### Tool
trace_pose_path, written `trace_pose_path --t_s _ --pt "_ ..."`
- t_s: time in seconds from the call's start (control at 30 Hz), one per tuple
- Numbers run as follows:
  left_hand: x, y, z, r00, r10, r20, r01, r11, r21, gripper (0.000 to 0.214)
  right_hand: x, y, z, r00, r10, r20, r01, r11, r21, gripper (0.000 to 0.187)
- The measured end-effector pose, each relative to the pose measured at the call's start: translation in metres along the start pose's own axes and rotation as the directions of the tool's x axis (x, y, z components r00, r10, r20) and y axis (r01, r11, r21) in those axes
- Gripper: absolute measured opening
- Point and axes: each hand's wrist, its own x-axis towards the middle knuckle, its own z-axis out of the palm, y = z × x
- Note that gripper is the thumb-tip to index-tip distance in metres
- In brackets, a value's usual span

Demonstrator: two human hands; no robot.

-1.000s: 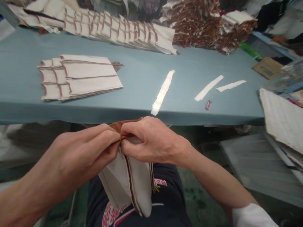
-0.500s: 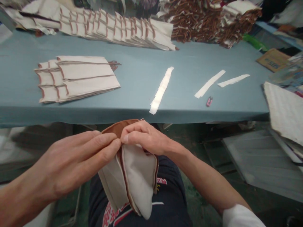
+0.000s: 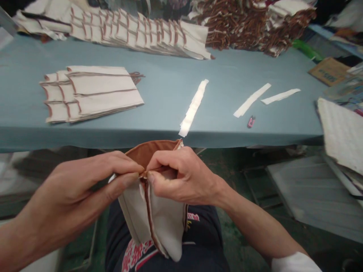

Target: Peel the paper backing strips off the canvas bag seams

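Note:
Over my lap hangs a cream fabric piece [image 3: 167, 223] with brown-edged seams and a brown lining at its top opening; it looks like a sewn pouch. My left hand [image 3: 93, 185] pinches the upper edge beside the middle seam, thumb below and fingers above. Right against it, my right hand [image 3: 181, 175] grips the same edge on the other side of the seam, fingers curled in. The fingertips of both hands nearly touch there. Whatever small part lies under the fingertips is hidden.
A blue-covered table [image 3: 164, 102] spans the front. On it lie a stack of cream pieces [image 3: 104, 90], white strips [image 3: 194, 107] and pink thread snips [image 3: 251, 121]. Behind are a long row of cream pieces [image 3: 141, 32] and a brown heap [image 3: 241, 26]. A cardboard piece [image 3: 329, 71] sits right.
My right hand has rolled over and moved slightly down and right, its fingers now curled on the edge. The pouch's top has opened wider, showing more brown lining. Both hands keep their hold.

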Motion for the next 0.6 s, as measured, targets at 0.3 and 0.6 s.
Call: trace_pose_path --t_s 0.3,0.6 --pt "0.011 -0.004 -0.006 0.966 -0.180 0.184 0.209 0.966 -0.152 0.028 -0.004 -0.002 0.000 0.998 -0.064 0.010 0.065 0.979 -0.192 0.016" --pt "0.010 -0.005 -0.002 0.937 -0.146 0.318 0.198 0.970 -0.139 0.040 -0.010 -0.016 -0.008 0.978 0.002 0.210 0.091 0.896 -0.434 0.026"
